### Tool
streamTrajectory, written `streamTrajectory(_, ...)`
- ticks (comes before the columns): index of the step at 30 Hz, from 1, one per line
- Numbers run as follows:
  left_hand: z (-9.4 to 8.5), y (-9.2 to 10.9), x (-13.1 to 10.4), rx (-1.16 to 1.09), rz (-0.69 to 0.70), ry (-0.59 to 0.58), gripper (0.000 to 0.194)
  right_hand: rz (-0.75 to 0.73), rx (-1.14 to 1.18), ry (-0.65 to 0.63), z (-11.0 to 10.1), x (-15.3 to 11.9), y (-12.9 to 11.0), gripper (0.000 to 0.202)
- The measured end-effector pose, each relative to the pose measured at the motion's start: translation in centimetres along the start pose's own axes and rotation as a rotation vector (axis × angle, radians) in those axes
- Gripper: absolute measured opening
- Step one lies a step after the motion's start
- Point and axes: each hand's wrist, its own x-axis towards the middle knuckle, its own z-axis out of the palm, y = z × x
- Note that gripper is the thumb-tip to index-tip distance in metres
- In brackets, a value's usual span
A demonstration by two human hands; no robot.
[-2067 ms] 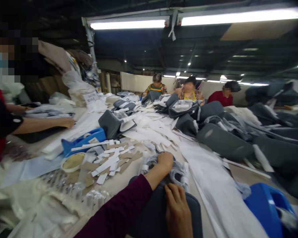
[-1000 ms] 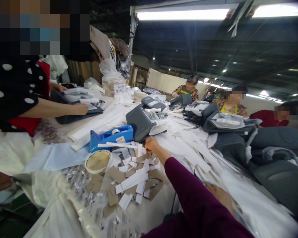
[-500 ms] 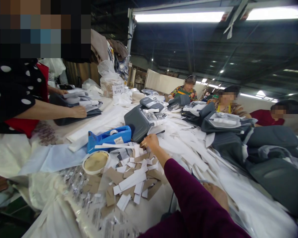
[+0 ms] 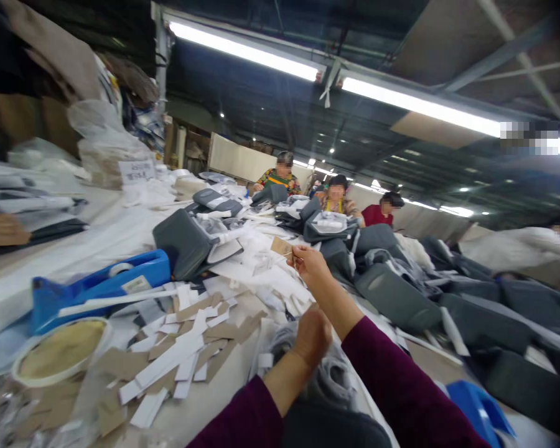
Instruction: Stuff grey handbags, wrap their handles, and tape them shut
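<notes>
A small brown card tag (image 4: 280,247) with a thin white string is pinched in the fingertips of my right hand (image 4: 308,261), raised over the table. Below it and nearer to me, my left hand (image 4: 312,333) is closed, its back towards me. It rests at a dark grey bag (image 4: 336,426) with bunched grey straps (image 4: 333,379). Whatever its fingers grip is hidden behind the hand. Left of my hands lies a loose pile of white and brown card strips (image 4: 182,348).
A blue tape dispenser (image 4: 102,280) and a round white tub (image 4: 63,351) stand at the left. Another grey bag (image 4: 182,242) sits behind the strips. Several grey bags (image 4: 401,295) fill the right side, and a blue object (image 4: 478,410) lies lower right. Co-workers (image 4: 338,196) work across the table.
The view has swung to the right. My right hand has left the area by the tape dispenser and now holds the brown tag above the left hand. My left hand shows more clearly.
</notes>
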Motion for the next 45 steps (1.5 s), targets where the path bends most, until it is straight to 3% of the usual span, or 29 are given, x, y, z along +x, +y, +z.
streamTrajectory(3, 0.3, 1.7, 0.0, -0.044, 0.037, 0.023, 0.019, -0.013, 0.061, 0.097, -6.5, -2.1, -1.9, 0.014)
streamTrajectory(6, -0.3, 2.6, -0.2, -0.074, 0.083, 0.118, 0.01, -0.025, 0.096, 0.217, -11.7, -4.3, -2.3, 0.018)
streamTrajectory(8, -0.4, 2.9, -0.2, -0.061, 0.131, 0.162, 0.008, -0.016, 0.128, 0.277, -14.1, -5.7, -1.8, 0.021)
streamTrajectory(11, 0.1, 3.3, -0.2, 0.019, 0.263, 0.046, 0.023, 0.024, 0.195, 0.298, -15.9, -7.8, -0.5, 0.023)
streamTrajectory(15, 0.6, 3.8, -0.3, 0.189, 0.436, -0.118, 0.041, 0.084, 0.293, 0.227, -16.3, -10.0, 1.1, 0.014)
streamTrajectory(19, 0.7, 4.0, -0.2, 0.33, 0.523, -0.088, 0.026, 0.124, 0.376, 0.174, -16.3, -11.1, 1.5, 0.013)
streamTrajectory(22, 0.8, 4.0, 0.0, 0.31, 0.553, -0.091, 0.019, 0.152, 0.42, 0.178, -16.6, -11.3, 1.4, 0.016)
streamTrajectory(28, 1.0, 4.0, 0.2, 0.046, 0.479, -0.166, 0.012, 0.19, 0.492, 0.202, -17.2, -12.0, 1.8, 0.015)
streamTrajectory(34, 1.2, 4.5, 0.3, -0.132, 0.271, -0.243, 0.013, 0.133, 0.555, 0.259, -17.5, -13.1, 2.6, 0.017)
streamTrajectory(37, 1.8, 4.6, 0.1, -0.103, 0.342, -0.331, 0.004, 0.121, 0.579, 0.279, -17.8, -13.3, 2.7, 0.016)
streamTrajectory(40, 2.4, 4.5, -0.2, -0.024, 0.453, -0.38, 0.02, 0.125, 0.598, 0.28, -18.0, -13.4, 2.8, 0.016)
streamTrajectory(45, 2.2, 4.6, -0.3, -0.008, 0.432, -0.334, 0.013, 0.138, 0.572, 0.284, -18.0, -14.0, 2.8, 0.018)
